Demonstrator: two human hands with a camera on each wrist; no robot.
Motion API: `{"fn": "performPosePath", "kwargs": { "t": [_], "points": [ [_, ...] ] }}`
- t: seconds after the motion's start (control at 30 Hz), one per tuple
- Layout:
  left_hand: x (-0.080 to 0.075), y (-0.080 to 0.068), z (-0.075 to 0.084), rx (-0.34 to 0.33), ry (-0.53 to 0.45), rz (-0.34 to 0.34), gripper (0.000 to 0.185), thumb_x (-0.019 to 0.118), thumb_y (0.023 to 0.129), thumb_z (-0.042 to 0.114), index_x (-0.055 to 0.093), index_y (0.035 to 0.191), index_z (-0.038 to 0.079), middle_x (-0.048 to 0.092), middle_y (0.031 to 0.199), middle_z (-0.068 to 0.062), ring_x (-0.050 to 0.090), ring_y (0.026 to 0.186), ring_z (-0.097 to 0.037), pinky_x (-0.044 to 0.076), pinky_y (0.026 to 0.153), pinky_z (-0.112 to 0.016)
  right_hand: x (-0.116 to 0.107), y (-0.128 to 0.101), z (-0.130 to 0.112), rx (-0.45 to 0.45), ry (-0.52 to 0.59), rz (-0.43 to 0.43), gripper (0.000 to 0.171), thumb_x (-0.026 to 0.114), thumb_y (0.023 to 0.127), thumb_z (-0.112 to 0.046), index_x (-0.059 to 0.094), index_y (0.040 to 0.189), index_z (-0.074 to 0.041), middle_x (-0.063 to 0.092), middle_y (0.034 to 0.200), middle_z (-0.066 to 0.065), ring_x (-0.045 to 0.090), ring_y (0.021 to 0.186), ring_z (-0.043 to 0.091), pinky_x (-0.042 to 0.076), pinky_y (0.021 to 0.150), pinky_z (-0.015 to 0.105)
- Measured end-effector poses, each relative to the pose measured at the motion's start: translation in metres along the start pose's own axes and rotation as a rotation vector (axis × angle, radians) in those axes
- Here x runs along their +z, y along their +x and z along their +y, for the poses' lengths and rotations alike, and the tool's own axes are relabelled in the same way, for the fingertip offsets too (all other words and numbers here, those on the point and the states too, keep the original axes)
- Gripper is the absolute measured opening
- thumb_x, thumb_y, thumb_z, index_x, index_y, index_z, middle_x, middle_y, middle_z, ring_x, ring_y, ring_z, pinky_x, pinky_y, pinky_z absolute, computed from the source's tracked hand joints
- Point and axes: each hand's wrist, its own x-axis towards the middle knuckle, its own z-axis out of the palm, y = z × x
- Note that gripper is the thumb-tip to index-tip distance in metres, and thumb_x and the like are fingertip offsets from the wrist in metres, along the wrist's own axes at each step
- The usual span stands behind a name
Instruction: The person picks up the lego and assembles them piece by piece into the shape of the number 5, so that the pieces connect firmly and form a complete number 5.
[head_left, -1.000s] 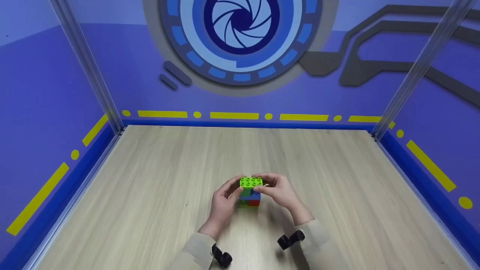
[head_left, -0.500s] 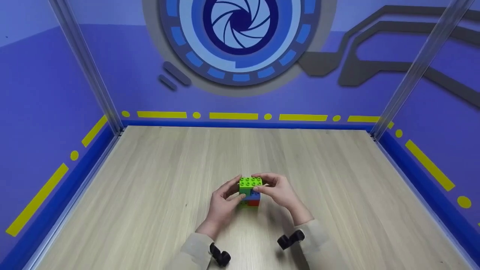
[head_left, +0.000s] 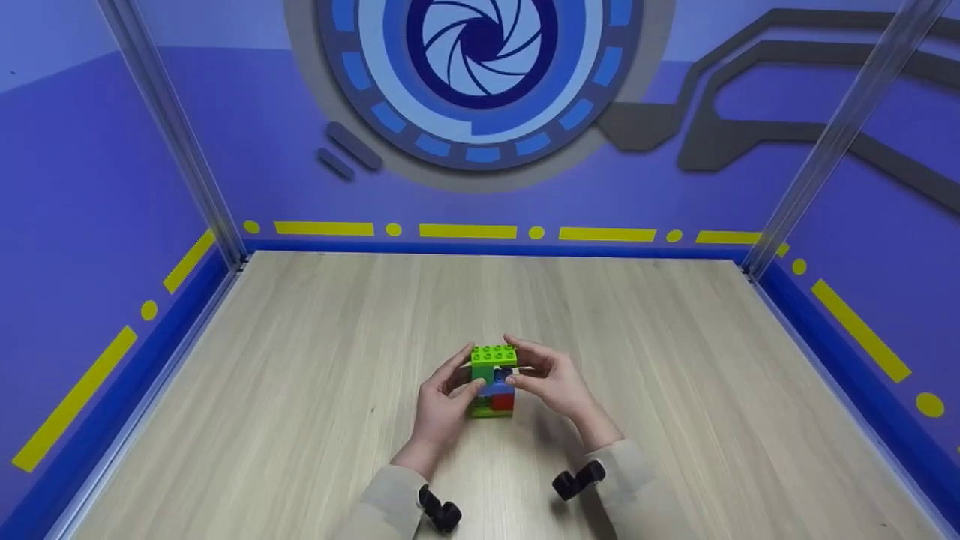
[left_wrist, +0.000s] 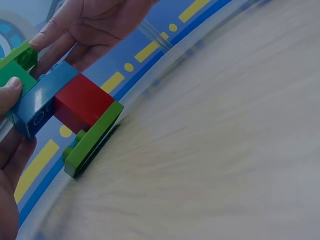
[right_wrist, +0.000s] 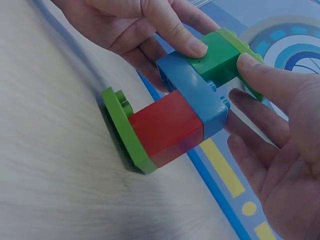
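A small stack of toy building bricks [head_left: 502,403] is between both hands over the table. At its base is a thin light green plate [right_wrist: 125,137], with a red brick [right_wrist: 167,127] on it. Above come a blue brick [right_wrist: 192,90], a darker green brick [right_wrist: 220,57] and a studded light green plate [head_left: 493,354]. My left hand [head_left: 441,409] grips the stack from the left, thumb on the green brick. With its thumb against the upper plate, my right hand [head_left: 559,386] holds the right side; its index finger is partly hidden behind.
The wooden table [head_left: 315,360] extends around the hands. Blue printed walls [head_left: 225,150] enclose its back and sides, with metal posts at the corners. Black wrist devices [head_left: 577,480] sit on the sleeves.
The brick stack has shifted slightly left and away, showing more of its bottom plate. My right index finger has straightened behind the top, and my left thumb has shifted a little.
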Motion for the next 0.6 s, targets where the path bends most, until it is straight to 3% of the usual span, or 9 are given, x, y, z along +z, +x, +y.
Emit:
{"fn": "performPosePath", "kwargs": {
  "t": [0.1, 0.27, 0.43, 0.6],
  "points": [
    [0.0, 0.001, -0.001, -0.023, -0.008, 0.029, 0.057, 0.073, 0.096, 0.022, 0.055, 0.15, 0.028, 0.057, 0.151, -0.003, 0.064, 0.125, -0.023, 0.055, 0.106, -0.027, 0.001, 0.0, 0.003, -0.007, 0.007, -0.001, 0.065, 0.076, 0.093, -0.011, 0.05, 0.153, -0.011, 0.066, 0.14, 0.016, 0.065, 0.127, 0.032, 0.051, 0.111, 0.048],
    [-0.001, 0.002, -0.002, -0.052, -0.037, 0.057, 0.056, 0.073, 0.097, 0.023, 0.055, 0.15, 0.025, 0.058, 0.149, -0.004, 0.063, 0.126, -0.023, 0.055, 0.103, -0.022, 0.003, 0.001, 0.006, 0.031, 0.038, -0.002, 0.073, 0.077, 0.092, -0.01, 0.042, 0.157, -0.01, 0.067, 0.138, 0.018, 0.064, 0.129, 0.035, 0.048, 0.114, 0.052],
    [-0.001, 0.003, -0.003, -0.044, -0.076, 0.069, 0.054, 0.073, 0.097, 0.021, 0.056, 0.149, 0.026, 0.057, 0.149, -0.006, 0.063, 0.126, -0.024, 0.055, 0.101, -0.019, 0.007, 0.002, 0.011, 0.119, 0.09, 0.014, 0.06, 0.078, 0.09, -0.004, 0.052, 0.144, -0.002, 0.063, 0.142, 0.022, 0.065, 0.125, 0.035, 0.054, 0.108, 0.045],
    [-0.001, 0.004, -0.002, -0.028, -0.101, 0.079, 0.055, 0.073, 0.096, 0.018, 0.056, 0.148, 0.024, 0.056, 0.15, -0.01, 0.063, 0.128, -0.026, 0.055, 0.101, -0.019, 0.01, 0.002, 0.013, 0.191, 0.105, 0.016, 0.047, 0.078, 0.088, -0.003, 0.062, 0.132, -0.004, 0.063, 0.142, 0.019, 0.068, 0.119, 0.03, 0.059, 0.099, 0.034]
  ]
}}
